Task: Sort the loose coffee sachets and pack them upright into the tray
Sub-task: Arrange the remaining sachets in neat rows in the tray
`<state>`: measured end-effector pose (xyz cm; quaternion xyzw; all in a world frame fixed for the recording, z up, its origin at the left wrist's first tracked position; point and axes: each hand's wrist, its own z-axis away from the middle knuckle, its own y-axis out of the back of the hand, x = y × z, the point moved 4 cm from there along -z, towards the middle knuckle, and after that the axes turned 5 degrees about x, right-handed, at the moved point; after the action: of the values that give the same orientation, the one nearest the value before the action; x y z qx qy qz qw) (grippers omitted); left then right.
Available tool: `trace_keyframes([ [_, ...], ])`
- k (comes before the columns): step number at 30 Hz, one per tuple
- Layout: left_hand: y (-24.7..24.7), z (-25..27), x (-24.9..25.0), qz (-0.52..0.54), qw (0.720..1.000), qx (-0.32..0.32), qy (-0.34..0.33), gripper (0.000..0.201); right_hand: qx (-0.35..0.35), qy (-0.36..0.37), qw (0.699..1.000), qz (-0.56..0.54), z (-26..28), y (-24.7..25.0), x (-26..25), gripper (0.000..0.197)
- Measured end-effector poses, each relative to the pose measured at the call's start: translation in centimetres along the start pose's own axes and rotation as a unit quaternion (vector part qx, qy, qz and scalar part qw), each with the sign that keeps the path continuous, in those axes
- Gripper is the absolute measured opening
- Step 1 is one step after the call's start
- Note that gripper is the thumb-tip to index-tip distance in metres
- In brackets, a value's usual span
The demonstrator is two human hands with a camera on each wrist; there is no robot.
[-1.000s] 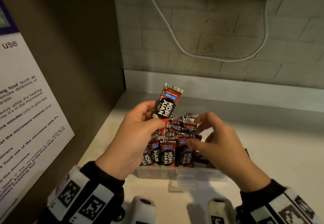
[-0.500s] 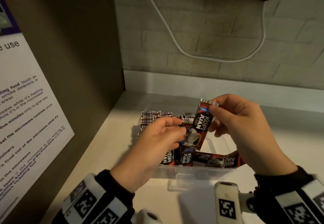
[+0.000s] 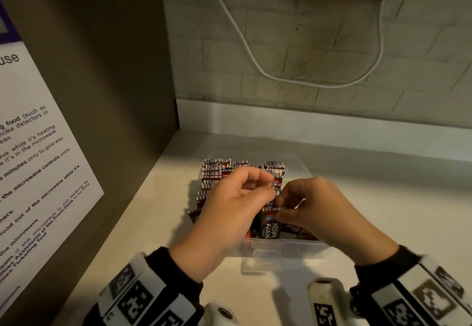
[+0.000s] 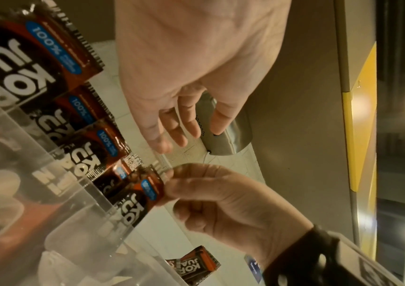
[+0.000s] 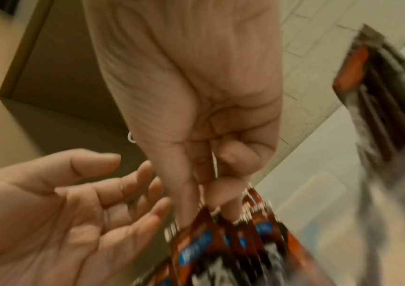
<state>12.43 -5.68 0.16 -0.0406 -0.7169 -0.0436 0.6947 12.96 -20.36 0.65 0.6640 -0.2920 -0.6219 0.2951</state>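
Note:
A clear plastic tray (image 3: 281,246) stands on the pale counter, with several red-and-black coffee sachets (image 3: 217,172) packed upright in rows inside it. My right hand (image 3: 281,208) pinches the top edge of one sachet (image 3: 269,226) standing in the front row. The left wrist view shows that pinch: right hand (image 4: 169,180) on the sachet (image 4: 137,195) behind the tray wall (image 4: 49,203). My left hand (image 3: 265,185) hovers just above the rows with loosely bent fingers and holds nothing. In the blurred right wrist view the right hand (image 5: 211,203) grips the sachets' tops (image 5: 220,241) beside the empty left palm (image 5: 122,193).
One loose sachet (image 4: 196,265) lies on the counter beside the tray. A brown cabinet side (image 3: 102,95) with a printed notice (image 3: 38,172) closes off the left. A tiled wall (image 3: 306,57) with a hanging white cable (image 3: 255,52) stands behind. Bare counter (image 3: 383,210) extends right.
The sachet went from my left hand to my right, which lowered it into the tray's front row. The left hand let go and now hovers empty.

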Motion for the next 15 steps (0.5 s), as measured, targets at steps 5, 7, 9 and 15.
trace_keyframes([
  [5,-0.9,0.5,0.5,0.018,0.996,-0.082,0.023,0.012,0.096,-0.027,0.993,0.070,-0.8,5.6,0.6,0.016],
  [7,-1.4,0.8,0.5,0.034,0.989,-0.134,0.060,0.013,0.102,-0.055,0.985,0.129,-0.6,6.8,1.7,0.020],
  [9,-1.8,1.0,0.2,0.034,0.981,-0.169,0.092,0.014,0.068,-0.093,0.975,0.188,-0.2,6.4,2.8,0.030],
  [15,-2.3,1.3,-1.2,-0.016,0.973,-0.182,0.143,0.011,-0.039,-0.150,0.955,0.254,1.4,2.2,4.1,0.055],
])
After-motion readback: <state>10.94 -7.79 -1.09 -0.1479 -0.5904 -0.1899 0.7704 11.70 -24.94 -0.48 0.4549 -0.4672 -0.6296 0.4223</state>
